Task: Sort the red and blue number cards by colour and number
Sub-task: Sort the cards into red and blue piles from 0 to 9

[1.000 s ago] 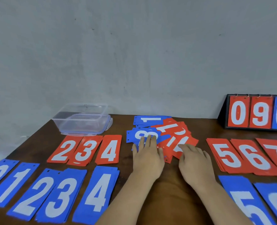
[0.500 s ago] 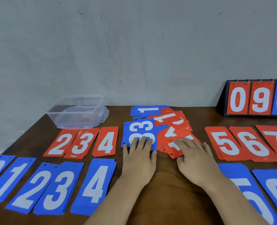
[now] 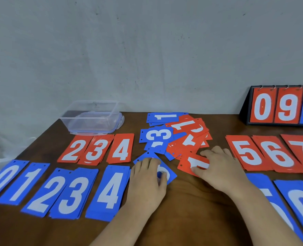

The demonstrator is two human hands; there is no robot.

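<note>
On the dark brown wooden table (image 3: 191,215), the lower left holds a row of blue card stacks (image 3: 74,192) reading 0 to 4. Above it sit red card stacks (image 3: 121,149) of 2, 3 and 4, and behind those a clear plastic box (image 3: 92,118). At centre the left hand (image 3: 147,183) lies flat, fingers nearly straight, pressing a loose blue card (image 3: 168,173) whose digit it mostly covers. Just above is the unsorted heap of mixed red and blue cards (image 3: 175,137). The right hand (image 3: 221,169) has fingers and thumb on a red 1 card (image 3: 195,163) at the heap's near edge; pinched or only pressed, I cannot tell. At right lie red 5, 6 and 7 stacks (image 3: 277,155), with blue 5 and 6 stacks (image 3: 301,206) below and a black flip scoreboard (image 3: 280,107) in the upper right. Most of the sorting looks done; no red 0 or 1 pile shows yet, and the heap is left.
</note>
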